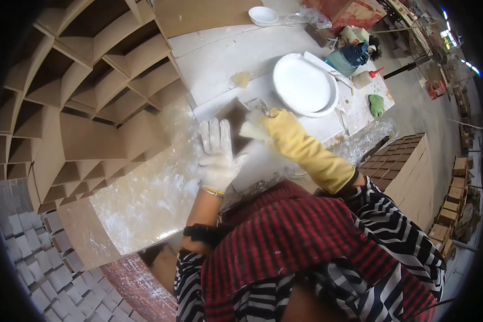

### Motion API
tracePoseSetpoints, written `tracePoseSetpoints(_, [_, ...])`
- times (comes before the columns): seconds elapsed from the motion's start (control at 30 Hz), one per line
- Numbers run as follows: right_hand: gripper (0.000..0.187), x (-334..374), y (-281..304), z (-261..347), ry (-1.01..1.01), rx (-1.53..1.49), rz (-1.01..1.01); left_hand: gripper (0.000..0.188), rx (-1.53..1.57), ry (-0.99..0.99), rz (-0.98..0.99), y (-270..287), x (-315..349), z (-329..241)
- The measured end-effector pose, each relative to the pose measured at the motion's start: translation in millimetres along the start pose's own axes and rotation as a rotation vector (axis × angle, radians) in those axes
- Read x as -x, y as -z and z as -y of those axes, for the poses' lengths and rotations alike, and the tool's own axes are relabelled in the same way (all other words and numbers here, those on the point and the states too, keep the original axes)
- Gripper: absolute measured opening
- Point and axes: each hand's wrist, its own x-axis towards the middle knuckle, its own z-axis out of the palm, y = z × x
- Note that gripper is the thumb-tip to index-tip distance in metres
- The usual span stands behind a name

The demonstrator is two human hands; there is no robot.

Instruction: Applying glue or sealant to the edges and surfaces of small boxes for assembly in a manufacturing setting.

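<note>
My left hand (216,155), in a white knit glove, lies flat with its fingers stretched out, at the edge of a small brown board (235,115). My right hand (284,130) wears a long yellow rubber glove and is closed around a pale, soft-looking piece of sponge (255,129), slightly blurred, over the right side of the board. Beyond the right hand stands a round white tub (300,85) of white paste or liquid, with a flat white stick (327,65) across its rim. A yellowish scrap of sponge (242,79) lies on the table.
Stacked brown compartment racks (94,139) crowd the left side. Near the tub are a blue-green jug (346,60), a red-tipped bottle (366,78), a green cloth (377,105) and a white bowl (263,16). Another rack (400,166) stands right. Many small blocks (53,268) lie lower left.
</note>
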Motion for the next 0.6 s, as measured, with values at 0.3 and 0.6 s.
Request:
tracePoseSetpoints(0.3, [0.040, -16, -32, 25, 0.288, 0.099, 0.195, 0.090, 0.088, -0.041, -0.175, -39, 10, 24])
tracePoseSetpoints(0.6, [0.043, -35, -19, 70, 0.283, 0.274, 0.446, 0.102, 1.615, 0.280, 0.071, -139, 41, 49])
